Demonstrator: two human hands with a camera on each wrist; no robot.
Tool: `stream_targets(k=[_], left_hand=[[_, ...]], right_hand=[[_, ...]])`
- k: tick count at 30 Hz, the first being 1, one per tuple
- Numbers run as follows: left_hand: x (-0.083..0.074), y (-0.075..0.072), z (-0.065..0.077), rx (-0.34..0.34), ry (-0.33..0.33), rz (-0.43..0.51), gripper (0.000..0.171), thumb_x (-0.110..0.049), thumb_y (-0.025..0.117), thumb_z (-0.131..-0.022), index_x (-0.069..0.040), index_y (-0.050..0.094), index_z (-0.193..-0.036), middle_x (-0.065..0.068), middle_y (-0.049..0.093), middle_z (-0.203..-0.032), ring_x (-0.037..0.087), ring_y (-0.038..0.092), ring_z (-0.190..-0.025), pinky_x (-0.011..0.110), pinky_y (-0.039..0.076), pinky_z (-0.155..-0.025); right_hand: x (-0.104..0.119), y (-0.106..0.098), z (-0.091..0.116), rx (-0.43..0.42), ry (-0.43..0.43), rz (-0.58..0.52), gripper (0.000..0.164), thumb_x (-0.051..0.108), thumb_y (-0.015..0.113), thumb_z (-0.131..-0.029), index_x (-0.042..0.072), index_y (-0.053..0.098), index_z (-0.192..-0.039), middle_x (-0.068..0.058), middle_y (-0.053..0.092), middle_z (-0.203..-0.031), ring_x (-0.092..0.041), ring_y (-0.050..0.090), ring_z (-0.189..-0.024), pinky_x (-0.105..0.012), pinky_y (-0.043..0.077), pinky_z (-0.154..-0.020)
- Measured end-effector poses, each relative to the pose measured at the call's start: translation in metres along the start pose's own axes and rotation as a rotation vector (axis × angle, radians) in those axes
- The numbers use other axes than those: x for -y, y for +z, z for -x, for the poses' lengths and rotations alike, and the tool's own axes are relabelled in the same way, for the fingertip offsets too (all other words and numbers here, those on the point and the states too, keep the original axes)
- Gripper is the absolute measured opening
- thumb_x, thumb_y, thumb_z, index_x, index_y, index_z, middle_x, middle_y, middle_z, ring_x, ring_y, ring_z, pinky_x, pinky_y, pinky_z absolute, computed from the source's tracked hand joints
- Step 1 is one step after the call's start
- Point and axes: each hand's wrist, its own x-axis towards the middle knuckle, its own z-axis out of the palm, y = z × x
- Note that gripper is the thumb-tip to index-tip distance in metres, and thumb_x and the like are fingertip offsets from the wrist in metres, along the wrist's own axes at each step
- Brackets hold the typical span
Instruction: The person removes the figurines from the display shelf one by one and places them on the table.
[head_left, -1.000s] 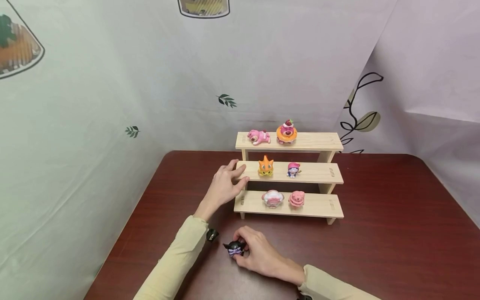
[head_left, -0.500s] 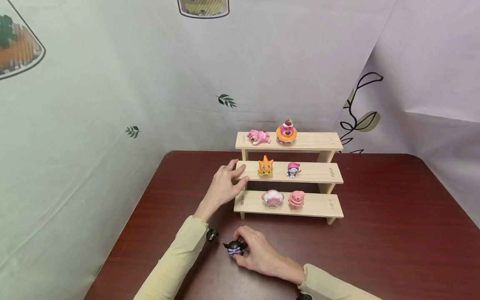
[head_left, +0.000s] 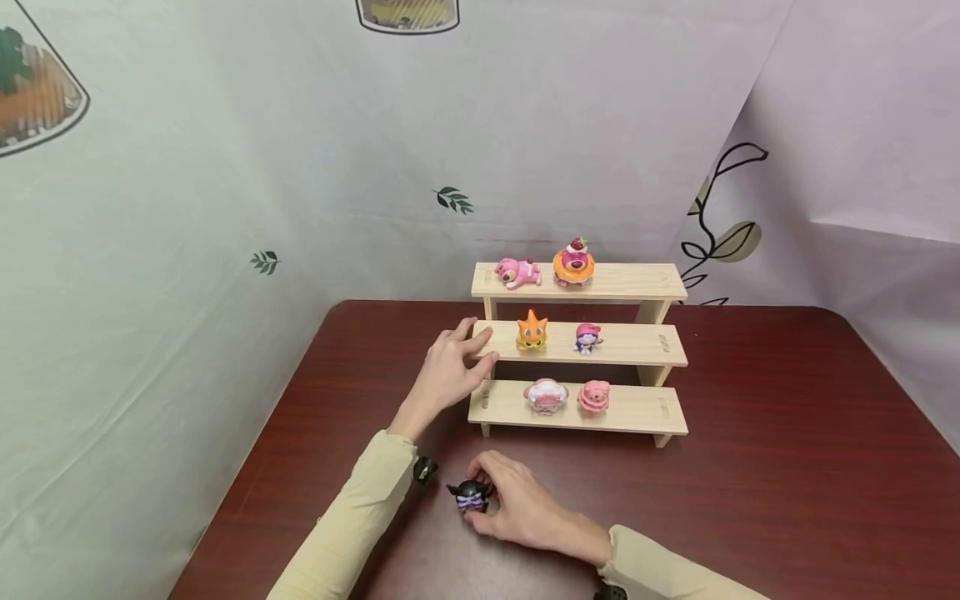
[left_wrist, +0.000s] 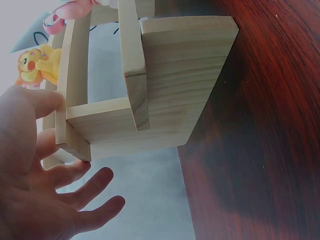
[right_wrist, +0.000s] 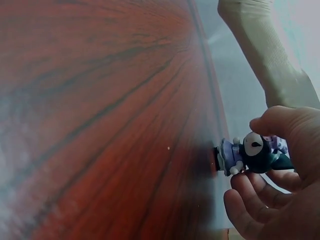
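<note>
My right hand (head_left: 521, 508) grips a small black-headed figurine (head_left: 471, 497) with a purple striped bow, thumb and fingers on opposite sides. In the right wrist view the figurine (right_wrist: 252, 155) shows a white face and lavender dress; its base is close to the tabletop, and I cannot tell if they touch. My left hand (head_left: 447, 367) rests thumb and forefinger on the left end of the middle tier of a wooden display shelf (head_left: 637, 343). The left wrist view shows its other fingers (left_wrist: 97, 187) spread out fairly straight beside the shelf.
A pink lying bear (head_left: 517, 272) and a bear in an orange ring (head_left: 573, 267) share the top tier. An orange-yellow star figurine (head_left: 532, 333) and a pink-capped one (head_left: 587, 339) occupy the middle. Two pink figurines (head_left: 546, 397) stand below. The shelf stands on a dark red table (head_left: 787, 450).
</note>
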Motion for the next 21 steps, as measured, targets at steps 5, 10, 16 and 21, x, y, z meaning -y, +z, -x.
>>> stream_targets(k=[5, 10, 16, 21], left_hand=[[0.000, -0.001, 0.000, -0.006, 0.014, 0.004, 0.044, -0.028, 0.069, -0.093, -0.002, 0.068, -0.129, 0.025, 0.055, -0.137, 0.048, 0.057, -0.111, 0.059, 0.046, -0.089], [-0.001, -0.001, -0.001, -0.010, 0.019, 0.004, 0.044, -0.028, 0.070, -0.093, -0.002, 0.068, -0.129, 0.025, 0.054, -0.138, 0.049, 0.057, -0.112, 0.060, 0.046, -0.089], [-0.001, -0.002, -0.002, -0.006, 0.014, -0.005, 0.044, -0.028, 0.070, -0.093, -0.002, 0.068, -0.129, 0.025, 0.055, -0.138, 0.050, 0.057, -0.112, 0.060, 0.046, -0.090], [-0.001, 0.000, -0.001, -0.002, 0.008, -0.010, 0.045, -0.029, 0.070, -0.093, -0.003, 0.068, -0.129, 0.025, 0.055, -0.138, 0.049, 0.057, -0.111, 0.059, 0.046, -0.090]], right_hand=[[0.002, -0.007, 0.004, -0.002, 0.004, 0.005, 0.047, 0.012, 0.086, -0.070, 0.005, 0.058, -0.107, 0.001, 0.057, -0.099, -0.008, 0.058, -0.088, -0.024, 0.050, -0.078], [0.009, -0.028, 0.011, -0.045, -0.033, 0.066, 0.061, 0.016, 0.090, -0.068, 0.005, 0.055, -0.117, -0.005, 0.054, -0.110, -0.019, 0.060, -0.095, -0.029, 0.050, -0.084], [0.014, -0.065, 0.011, -0.122, -0.113, 0.084, 0.056, 0.007, 0.087, -0.071, 0.006, 0.056, -0.117, -0.001, 0.054, -0.109, -0.017, 0.060, -0.094, -0.032, 0.052, -0.080], [0.014, -0.096, 0.006, -0.207, -0.121, 0.023, 0.047, -0.002, 0.082, -0.074, 0.004, 0.058, -0.113, 0.000, 0.060, -0.102, -0.018, 0.063, -0.085, -0.030, 0.053, -0.071]])
